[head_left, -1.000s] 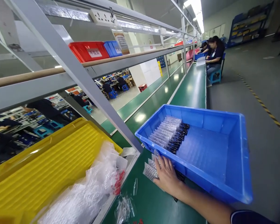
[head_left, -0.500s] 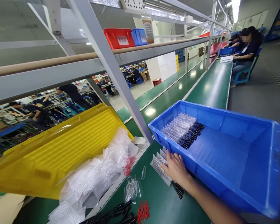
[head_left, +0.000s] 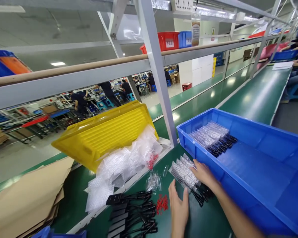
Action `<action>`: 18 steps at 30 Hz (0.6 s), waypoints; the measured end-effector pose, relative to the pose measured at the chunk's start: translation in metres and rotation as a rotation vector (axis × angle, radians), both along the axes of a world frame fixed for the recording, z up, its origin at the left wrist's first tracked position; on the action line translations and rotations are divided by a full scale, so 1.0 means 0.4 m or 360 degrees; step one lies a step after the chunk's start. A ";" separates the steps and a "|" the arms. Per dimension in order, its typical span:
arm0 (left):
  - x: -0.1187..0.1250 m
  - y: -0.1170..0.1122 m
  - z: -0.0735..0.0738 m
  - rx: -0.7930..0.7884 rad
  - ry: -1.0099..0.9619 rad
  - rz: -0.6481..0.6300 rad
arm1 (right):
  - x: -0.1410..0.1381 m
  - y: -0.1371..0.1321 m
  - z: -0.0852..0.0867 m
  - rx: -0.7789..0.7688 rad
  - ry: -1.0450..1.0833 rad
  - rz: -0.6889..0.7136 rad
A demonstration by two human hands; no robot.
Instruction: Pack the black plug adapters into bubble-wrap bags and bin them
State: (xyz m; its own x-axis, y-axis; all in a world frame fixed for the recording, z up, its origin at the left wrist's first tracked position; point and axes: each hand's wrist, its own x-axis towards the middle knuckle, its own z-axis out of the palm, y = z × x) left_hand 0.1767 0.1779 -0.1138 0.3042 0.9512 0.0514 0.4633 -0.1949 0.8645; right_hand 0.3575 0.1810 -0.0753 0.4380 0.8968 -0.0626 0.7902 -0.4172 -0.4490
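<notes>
Short of a row of bubble-wrap sleeves (head_left: 185, 172) on the green bench, my left hand (head_left: 179, 206) is open, thumb apart from the fingers. Black cable ends (head_left: 200, 196) stick out of the sleeves' near side. My right hand (head_left: 205, 174) rests against the row's right side, fingers stretched out and touching the bubble wrap; part of its fingertips is hidden. Left of my left hand lie small red rings (head_left: 162, 204) and a pile of black cables with flat ends (head_left: 132, 213). Small clear plastic pieces (head_left: 154, 181) lie behind the rings.
A blue bin (head_left: 240, 180) on the right holds a row of sleeved cables (head_left: 212, 138). Loose bubble-wrap bags (head_left: 124, 165) spill from a tilted yellow bin (head_left: 109, 132). Cardboard sheets (head_left: 27, 195) lie at left. A metal post (head_left: 159, 76) rises behind the bench.
The view has swung left. My left hand has come into view beside the sleeves. My right hand has shifted from on top of the row to its right side.
</notes>
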 end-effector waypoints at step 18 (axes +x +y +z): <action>0.071 0.177 -0.141 0.0520 0.0450 0.0113 | -0.103 -0.034 -0.051 0.0396 0.0546 0.0148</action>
State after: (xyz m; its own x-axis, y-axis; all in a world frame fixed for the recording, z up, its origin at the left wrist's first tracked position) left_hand 0.2053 0.2489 -0.1702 0.2842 0.9178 0.2774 0.6950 -0.3965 0.5998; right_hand 0.3165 0.1675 -0.0957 0.3459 0.9377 0.0327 0.6067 -0.1969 -0.7701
